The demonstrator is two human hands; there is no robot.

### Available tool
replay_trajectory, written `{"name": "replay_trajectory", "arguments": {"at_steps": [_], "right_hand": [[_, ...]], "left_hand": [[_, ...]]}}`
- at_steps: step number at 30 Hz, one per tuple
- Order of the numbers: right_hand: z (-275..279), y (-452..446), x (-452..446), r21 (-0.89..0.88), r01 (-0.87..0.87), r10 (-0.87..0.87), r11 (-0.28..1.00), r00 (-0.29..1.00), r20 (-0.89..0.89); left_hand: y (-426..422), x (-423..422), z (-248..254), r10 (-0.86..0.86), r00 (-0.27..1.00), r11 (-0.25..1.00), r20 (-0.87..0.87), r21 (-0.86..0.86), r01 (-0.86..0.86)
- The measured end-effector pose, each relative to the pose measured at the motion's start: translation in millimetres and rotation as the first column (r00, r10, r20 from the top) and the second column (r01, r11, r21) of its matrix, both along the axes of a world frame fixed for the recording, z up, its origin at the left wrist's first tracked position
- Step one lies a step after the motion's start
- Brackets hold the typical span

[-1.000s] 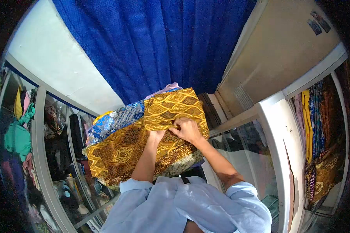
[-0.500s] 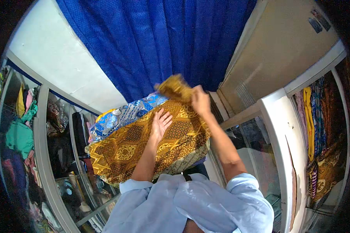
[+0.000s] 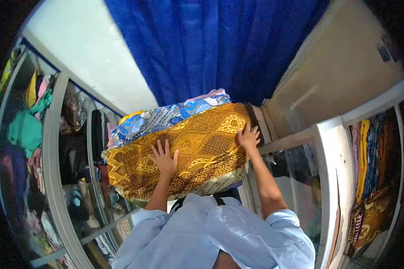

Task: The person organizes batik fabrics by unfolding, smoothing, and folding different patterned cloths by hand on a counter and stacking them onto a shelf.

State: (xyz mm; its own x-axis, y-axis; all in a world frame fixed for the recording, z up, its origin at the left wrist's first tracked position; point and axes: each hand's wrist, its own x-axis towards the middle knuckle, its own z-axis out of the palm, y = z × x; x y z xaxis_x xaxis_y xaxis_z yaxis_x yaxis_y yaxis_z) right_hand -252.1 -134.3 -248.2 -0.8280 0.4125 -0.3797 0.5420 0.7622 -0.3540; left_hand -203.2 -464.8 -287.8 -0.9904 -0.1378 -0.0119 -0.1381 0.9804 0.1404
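A brown and gold patterned cloth (image 3: 202,139) lies spread over a pile of fabrics in front of me. My left hand (image 3: 165,159) rests on its left-middle part with the fingers spread. Near the cloth's right end, my right hand (image 3: 248,138) lies on it, fingers apart and holding nothing. Behind the gold cloth, a blue and silver patterned cloth (image 3: 161,119) shows, with a bit of pink fabric (image 3: 208,95) at the back. A grey-white patterned edge (image 3: 220,183) hangs at the near side.
A blue curtain (image 3: 215,49) hangs behind the pile. Glass-fronted cabinets with clothes flank me, one framed in grey (image 3: 54,148) at left and one with a white post (image 3: 330,179) at right. A wooden panel (image 3: 341,62) stands at the upper right.
The small folded gold cloth that my right hand held is no longer in view. My right hand has come down onto the spread cloth, and my left hand has moved left.
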Motion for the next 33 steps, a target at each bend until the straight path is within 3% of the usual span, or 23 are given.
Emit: {"name": "replay_trajectory", "arguments": {"at_steps": [1,2,3,4,6,7,8,10,13,16,17,20,21,24,27,28,30,33], "right_hand": [[-16.3,-23.4,5.5,0.251,-0.066,0.129,0.966,0.962,-0.242],[-19.9,-48.7,11.3,0.338,-0.130,0.285,0.932,0.840,-0.462],[1.6,-75.5,18.9,0.352,-0.261,0.420,0.899,0.742,-0.522],[16.6,-104.1,23.1,0.335,-0.421,0.535,0.843,0.720,-0.442],[5.3,-155.5,31.7,0.370,-0.672,0.767,0.641,0.542,-0.344],[2.2,-178.1,36.0,0.364,-0.767,0.847,0.528,0.447,-0.287],[-0.1,-196.6,41.5,0.368,-0.793,0.874,0.485,0.445,-0.194],[2.4,-224.6,52.6,0.365,-0.843,0.905,0.396,0.425,-0.002],[-5.7,-234.4,55.1,0.398,-0.830,0.910,0.391,0.414,-0.030],[-12.7,-240.0,54.7,0.399,-0.847,0.935,0.351,0.336,-0.110],[-14.4,-242.2,55.3,0.390,-0.854,0.937,0.344,0.337,-0.090],[-11.4,-250.3,55.9,0.350,-0.865,0.929,0.360,0.365,-0.053],[-12.0,-252.5,56.1,0.339,-0.864,0.925,0.371,0.377,-0.051],[-11.2,-256.4,56.1,0.316,-0.862,0.914,0.396,0.402,-0.047],[-2.4,-256.5,53.6,0.259,-0.875,0.906,0.409,0.423,-0.001],[1.9,-257.2,53.0,0.232,-0.881,0.903,0.412,0.428,0.021],[0.1,-259.4,51.3,0.165,-0.878,0.893,0.450,0.445,-0.068],[19.5,-267.2,49.8,0.019,-0.887,0.865,0.462,0.446,-0.231]], "left_hand": [[-9.6,4.5,-5.7,0.059,0.998,0.998,-0.003,-0.016,-0.059],[-19.3,9.1,-11.2,0.118,0.993,0.993,-0.007,-0.032,-0.118],[-30.3,11.3,-14.7,0.192,0.980,0.981,0.046,0.015,-0.193],[-38.3,13.7,-18.1,0.230,0.972,0.973,0.038,-0.010,-0.230],[-55.2,19.7,-22.9,0.297,0.955,0.953,0.019,-0.061,-0.296],[-63.3,23.5,-22.4,0.330,0.944,0.943,0.006,-0.053,-0.329],[-70.8,26.6,-21.8,0.360,0.933,0.932,-0.009,-0.045,-0.360],[-82.6,33.6,-16.2,0.421,0.906,0.906,-0.037,-0.027,-0.422],[-81.5,40.9,0.0,0.602,0.761,0.776,-0.241,-0.050,-0.629],[-104.0,47.5,6.9,0.690,0.696,0.723,-0.200,0.143,-0.676],[-107.3,46.4,8.6,0.722,0.662,0.687,-0.201,0.092,-0.721],[-122.0,39.6,38.3,0.736,0.676,0.672,0.038,0.087,-0.736],[-122.2,37.8,46.9,0.734,0.679,0.674,0.010,0.106,-0.731],[-137.4,33.6,34.0,0.667,0.743,0.739,0.052,0.082,-0.669],[-139.9,26.1,32.6,0.639,0.745,0.685,0.193,0.300,-0.664],[-137.8,21.9,33.2,0.602,0.782,0.728,0.162,0.291,-0.621],[-134.8,12.4,36.3,0.522,0.847,0.806,0.102,0.266,-0.529],[-129.1,-4.7,79.1,0.276,0.928,0.784,0.252,0.500,-0.369]]}}
